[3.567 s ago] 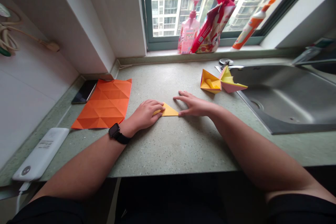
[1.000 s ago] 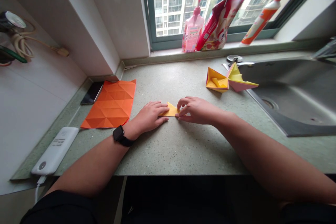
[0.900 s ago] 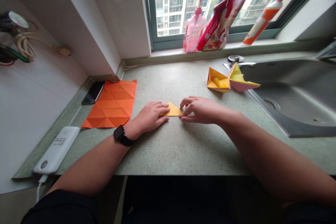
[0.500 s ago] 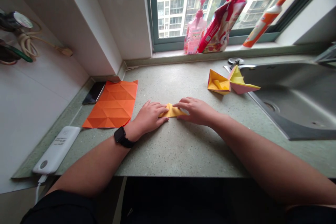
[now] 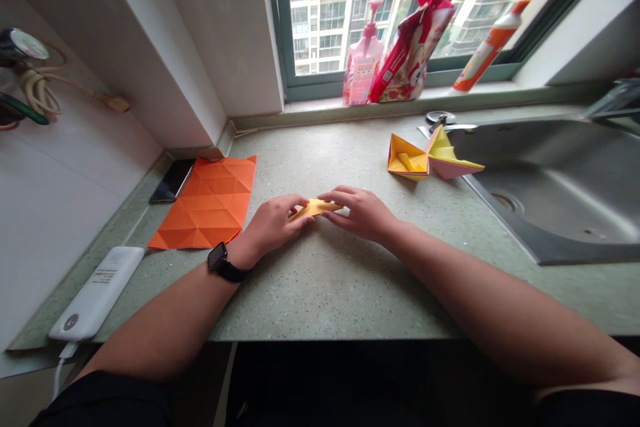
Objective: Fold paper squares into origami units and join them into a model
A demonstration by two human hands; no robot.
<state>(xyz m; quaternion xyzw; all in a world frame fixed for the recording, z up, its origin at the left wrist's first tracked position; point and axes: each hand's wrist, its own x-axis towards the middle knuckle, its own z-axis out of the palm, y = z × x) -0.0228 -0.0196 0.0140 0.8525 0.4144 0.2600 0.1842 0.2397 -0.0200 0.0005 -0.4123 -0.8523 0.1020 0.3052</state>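
A small folded yellow paper [image 5: 314, 207] sits at the middle of the green countertop [image 5: 320, 280], lifted slightly between both hands. My left hand [image 5: 273, 225], with a black watch on the wrist, pinches its left end with curled fingers. My right hand [image 5: 361, 211] grips its right end, fingers closed over the top. Most of the paper is hidden by the fingers.
A creased orange sheet [image 5: 207, 203] lies to the left, beside a dark phone [image 5: 172, 181] and a white power bank [image 5: 93, 294]. Two folded paper shapes [image 5: 430, 159] sit by the steel sink [image 5: 555, 180]. Scissors [image 5: 440, 120], a pink pump bottle [image 5: 361, 60], a red bag [image 5: 410, 47] and an orange tube [image 5: 493, 40] stand near the window.
The paper was a flat triangle pressed on the counter; now both hands pinch it and its edge is raised and narrower. My right hand moved left onto the paper.
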